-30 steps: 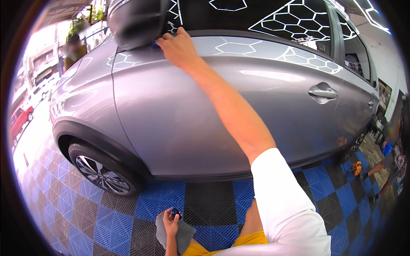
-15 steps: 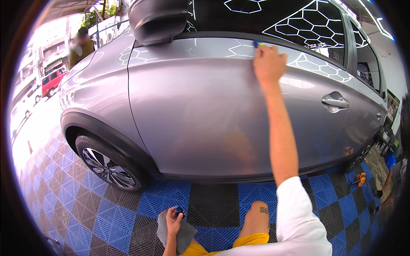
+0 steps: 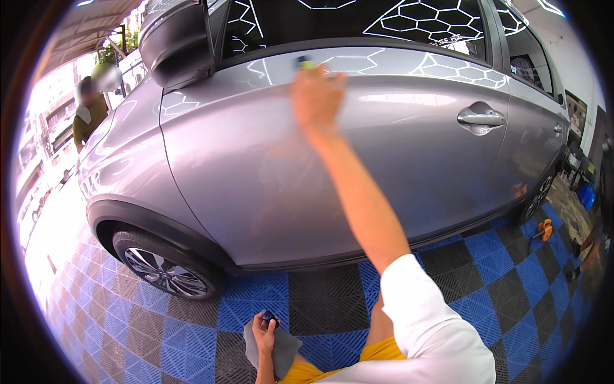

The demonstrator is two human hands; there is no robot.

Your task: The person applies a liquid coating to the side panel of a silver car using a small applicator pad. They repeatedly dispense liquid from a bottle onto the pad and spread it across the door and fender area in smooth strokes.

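A grey car (image 3: 268, 173) is seen from the side, filling most of the view from 9 to 3 o'clock, on a floor of blue and black tiles (image 3: 256, 301). Its front door (image 3: 384, 147) is closed, with the handle (image 3: 481, 118) at 2 o'clock and the front wheel (image 3: 163, 272) at 8 o'clock. The right hand (image 3: 316, 96) is raised to the top of the door, near 12 o'clock, and is closed on a small pad (image 3: 303, 63), blue and green, which is pressed on the paint just under the window. The picture is blurred there, so the fingers cannot be told exactly. The left hand (image 3: 264, 333) is kept low at 6 o'clock; a small dark bottle (image 3: 269, 316) and a grey cloth (image 3: 281, 351) are held in it.

It is judged that the pad could be dragged onto the black window trim, because the hand works very near it. The bottle could be tipped, as it is held together with the cloth.
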